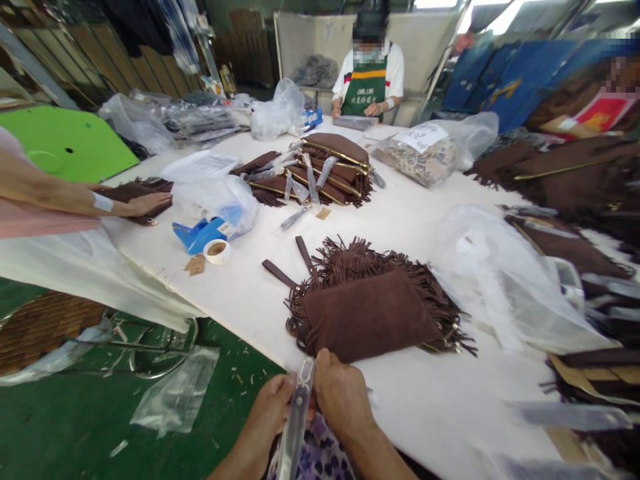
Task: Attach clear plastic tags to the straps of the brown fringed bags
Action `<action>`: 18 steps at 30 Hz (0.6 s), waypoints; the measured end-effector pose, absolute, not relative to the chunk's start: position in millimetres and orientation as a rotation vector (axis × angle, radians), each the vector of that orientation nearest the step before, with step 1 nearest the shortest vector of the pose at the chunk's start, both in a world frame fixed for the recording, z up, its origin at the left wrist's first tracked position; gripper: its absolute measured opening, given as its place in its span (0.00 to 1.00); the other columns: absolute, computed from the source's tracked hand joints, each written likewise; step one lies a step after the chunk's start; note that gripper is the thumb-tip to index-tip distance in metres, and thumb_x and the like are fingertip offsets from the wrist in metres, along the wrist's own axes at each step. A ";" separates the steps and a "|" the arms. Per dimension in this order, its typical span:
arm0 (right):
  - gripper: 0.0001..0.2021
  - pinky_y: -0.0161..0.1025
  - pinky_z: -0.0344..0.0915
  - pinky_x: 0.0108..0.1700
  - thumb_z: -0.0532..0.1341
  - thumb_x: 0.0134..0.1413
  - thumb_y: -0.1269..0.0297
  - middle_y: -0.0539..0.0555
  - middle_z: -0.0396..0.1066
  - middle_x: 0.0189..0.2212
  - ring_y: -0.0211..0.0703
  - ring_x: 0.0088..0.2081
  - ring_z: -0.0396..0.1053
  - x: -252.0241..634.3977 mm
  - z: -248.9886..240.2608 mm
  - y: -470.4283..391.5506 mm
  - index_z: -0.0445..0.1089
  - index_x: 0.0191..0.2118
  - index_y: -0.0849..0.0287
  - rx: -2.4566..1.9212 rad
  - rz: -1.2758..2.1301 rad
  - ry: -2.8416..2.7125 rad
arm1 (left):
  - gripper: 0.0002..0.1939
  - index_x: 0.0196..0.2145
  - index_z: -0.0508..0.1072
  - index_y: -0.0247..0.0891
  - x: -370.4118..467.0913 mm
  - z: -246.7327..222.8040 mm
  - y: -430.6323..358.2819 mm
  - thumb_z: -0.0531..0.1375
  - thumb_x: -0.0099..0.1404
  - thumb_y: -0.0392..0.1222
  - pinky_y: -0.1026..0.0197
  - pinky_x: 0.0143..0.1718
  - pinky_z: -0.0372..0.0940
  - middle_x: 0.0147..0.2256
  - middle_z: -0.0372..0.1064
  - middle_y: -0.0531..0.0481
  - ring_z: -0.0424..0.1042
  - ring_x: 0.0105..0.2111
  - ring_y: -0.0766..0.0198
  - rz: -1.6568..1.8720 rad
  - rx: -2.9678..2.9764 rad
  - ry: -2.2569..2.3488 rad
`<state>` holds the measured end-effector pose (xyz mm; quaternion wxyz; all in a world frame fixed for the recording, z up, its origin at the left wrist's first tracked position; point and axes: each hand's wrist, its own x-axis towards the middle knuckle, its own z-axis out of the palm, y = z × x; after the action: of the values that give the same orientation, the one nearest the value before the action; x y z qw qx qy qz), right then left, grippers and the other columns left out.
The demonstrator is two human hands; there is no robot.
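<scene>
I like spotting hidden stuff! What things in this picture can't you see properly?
Head view only:
- Strap in a clear sleeve: its lower end is cut off by the bottom edge; left hand and right hand cover parts.
- Gold hardware under the fringed brown bag: mostly hidden by fringe.
- Label on the plastic bag: writing too small.
- Dark bags at the right edge: blurred and cut off.

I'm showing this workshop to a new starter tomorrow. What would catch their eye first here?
Probably the brown fringed suede bags stacked mid-table, just beyond the person's own hands. The left hand and right hand together pinch a narrow clear plastic sleeve at the near edge of the white table. Farther back lies a second pile of bags with gold trim, and a co-worker in a green apron stands at the far end.
</scene>
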<state>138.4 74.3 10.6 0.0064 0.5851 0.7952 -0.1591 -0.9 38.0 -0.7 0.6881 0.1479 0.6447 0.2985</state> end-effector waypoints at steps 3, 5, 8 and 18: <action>0.07 0.37 0.59 0.26 0.52 0.56 0.77 0.58 0.71 0.31 0.47 0.29 0.73 136.1 9.5 74.2 0.62 0.37 0.60 1.833 -0.472 2.466 | 0.28 0.37 0.68 0.35 -1.6 -1.9 33.4 0.64 0.50 0.62 0.61 0.24 0.63 0.24 0.73 0.48 0.73 0.22 0.58 0.695 0.329 1.414; 0.07 0.36 0.59 0.25 0.52 0.56 0.77 0.58 0.72 0.31 0.46 0.29 0.73 135.8 8.8 74.8 0.62 0.38 0.60 1.832 -0.466 2.455 | 0.24 0.37 0.68 0.35 0.1 -0.1 34.3 0.62 0.54 0.59 0.61 0.26 0.63 0.25 0.73 0.48 0.73 0.24 0.58 0.716 0.351 1.392; 0.06 0.35 0.58 0.25 0.51 0.58 0.76 0.58 0.72 0.28 0.45 0.28 0.74 136.7 7.7 76.2 0.60 0.39 0.61 1.858 -0.474 2.430 | 0.21 0.36 0.70 0.35 5.3 4.5 40.4 0.64 0.54 0.56 0.62 0.26 0.63 0.25 0.73 0.49 0.73 0.24 0.59 0.743 0.350 1.395; 0.07 0.36 0.60 0.26 0.51 0.56 0.78 0.57 0.74 0.29 0.48 0.29 0.75 139.7 7.1 79.0 0.62 0.38 0.61 2.023 -0.607 2.331 | 0.10 0.27 0.71 0.33 26.0 -1.1 50.2 0.61 0.49 0.43 0.63 0.23 0.60 0.18 0.71 0.49 0.68 0.19 0.63 0.849 0.324 1.491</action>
<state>139.7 79.0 7.1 -0.0021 0.6432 0.7410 -0.1930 26.0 50.2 -1.1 0.6425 0.1421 0.6543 0.3725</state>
